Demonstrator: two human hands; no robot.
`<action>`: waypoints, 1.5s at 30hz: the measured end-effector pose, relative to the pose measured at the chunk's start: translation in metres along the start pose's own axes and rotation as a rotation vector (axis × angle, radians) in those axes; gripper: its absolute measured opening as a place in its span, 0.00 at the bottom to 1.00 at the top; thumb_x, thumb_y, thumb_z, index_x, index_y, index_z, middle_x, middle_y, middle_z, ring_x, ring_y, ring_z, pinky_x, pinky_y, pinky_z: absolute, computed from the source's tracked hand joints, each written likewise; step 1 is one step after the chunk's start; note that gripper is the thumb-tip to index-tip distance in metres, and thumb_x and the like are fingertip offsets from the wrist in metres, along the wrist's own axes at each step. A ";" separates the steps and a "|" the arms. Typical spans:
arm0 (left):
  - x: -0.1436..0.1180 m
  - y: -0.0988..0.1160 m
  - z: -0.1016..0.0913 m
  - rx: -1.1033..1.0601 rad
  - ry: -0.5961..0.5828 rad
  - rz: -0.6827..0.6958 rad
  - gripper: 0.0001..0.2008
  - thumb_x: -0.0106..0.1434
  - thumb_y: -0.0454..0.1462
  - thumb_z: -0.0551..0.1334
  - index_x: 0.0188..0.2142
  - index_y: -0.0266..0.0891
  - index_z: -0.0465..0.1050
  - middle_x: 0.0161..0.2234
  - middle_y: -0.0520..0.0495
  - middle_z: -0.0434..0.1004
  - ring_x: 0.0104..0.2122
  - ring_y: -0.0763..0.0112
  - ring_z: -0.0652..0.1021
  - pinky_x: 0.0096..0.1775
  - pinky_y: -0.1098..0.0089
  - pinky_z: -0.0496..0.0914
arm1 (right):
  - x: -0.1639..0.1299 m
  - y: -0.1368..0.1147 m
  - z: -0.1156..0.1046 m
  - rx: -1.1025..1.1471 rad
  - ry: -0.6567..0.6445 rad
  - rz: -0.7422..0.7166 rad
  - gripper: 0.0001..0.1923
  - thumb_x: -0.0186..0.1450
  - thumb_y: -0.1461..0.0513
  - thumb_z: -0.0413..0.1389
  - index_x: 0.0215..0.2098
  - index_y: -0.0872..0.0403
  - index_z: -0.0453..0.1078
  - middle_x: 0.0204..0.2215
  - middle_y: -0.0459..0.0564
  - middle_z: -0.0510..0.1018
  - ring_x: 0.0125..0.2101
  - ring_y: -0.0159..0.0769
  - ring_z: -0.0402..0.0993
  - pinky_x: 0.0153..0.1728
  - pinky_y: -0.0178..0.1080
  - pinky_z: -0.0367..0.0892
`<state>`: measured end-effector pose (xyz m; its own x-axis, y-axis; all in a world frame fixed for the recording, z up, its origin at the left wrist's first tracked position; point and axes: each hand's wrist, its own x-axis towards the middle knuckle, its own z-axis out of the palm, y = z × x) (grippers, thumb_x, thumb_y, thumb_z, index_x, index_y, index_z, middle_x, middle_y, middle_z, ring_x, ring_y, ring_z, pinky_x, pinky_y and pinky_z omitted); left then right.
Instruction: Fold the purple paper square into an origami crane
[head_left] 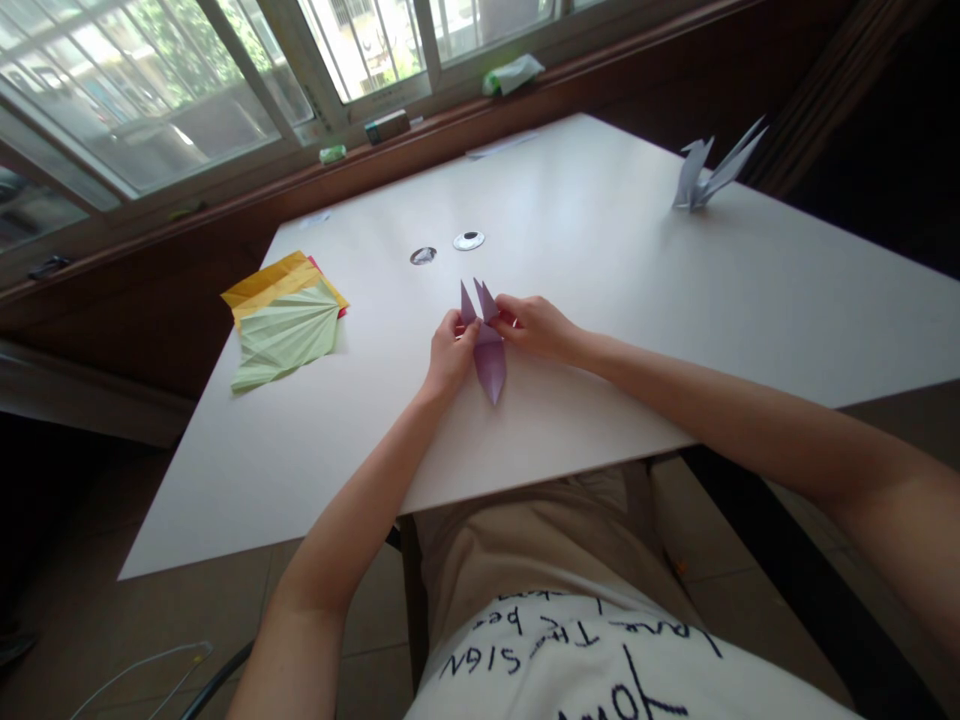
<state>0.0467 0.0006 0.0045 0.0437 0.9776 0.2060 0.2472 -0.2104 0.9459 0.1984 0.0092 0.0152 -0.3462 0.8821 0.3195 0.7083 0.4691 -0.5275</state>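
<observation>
Both hands, L (450, 352) & R (534, 325), pinch the half-folded purple origami piece (489, 362) at table (600, 300) center; finished paper crane (709, 170) at 2 o'clock, spare sheets (285, 320) at 9.

Stack of coloured sheets (285, 320), folded white paper crane (712, 170) on the white table (615, 300).

White shirt (600, 660) with black handwritten lettering, "THE SIGN" legible, the other words cut off or unclear
</observation>
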 end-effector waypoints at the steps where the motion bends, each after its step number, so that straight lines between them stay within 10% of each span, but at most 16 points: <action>1: 0.000 0.000 0.000 0.004 0.000 0.004 0.03 0.57 0.36 0.57 0.27 0.38 0.64 0.27 0.53 0.70 0.30 0.74 0.71 0.36 0.73 0.65 | 0.000 0.000 0.000 -0.001 -0.001 0.002 0.05 0.60 0.62 0.50 0.30 0.56 0.65 0.25 0.47 0.75 0.24 0.30 0.68 0.26 0.31 0.56; 45: 0.000 -0.004 0.002 -0.044 0.077 -0.050 0.05 0.56 0.37 0.59 0.28 0.39 0.65 0.27 0.53 0.70 0.29 0.75 0.72 0.33 0.73 0.66 | 0.001 0.005 0.001 0.014 0.149 -0.025 0.08 0.60 0.59 0.52 0.28 0.56 0.67 0.27 0.47 0.71 0.25 0.30 0.61 0.29 0.33 0.54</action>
<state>0.0477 0.0020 -0.0001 -0.0424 0.9836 0.1753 0.2045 -0.1632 0.9652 0.2012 0.0129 0.0120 -0.2681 0.8541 0.4457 0.6917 0.4927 -0.5280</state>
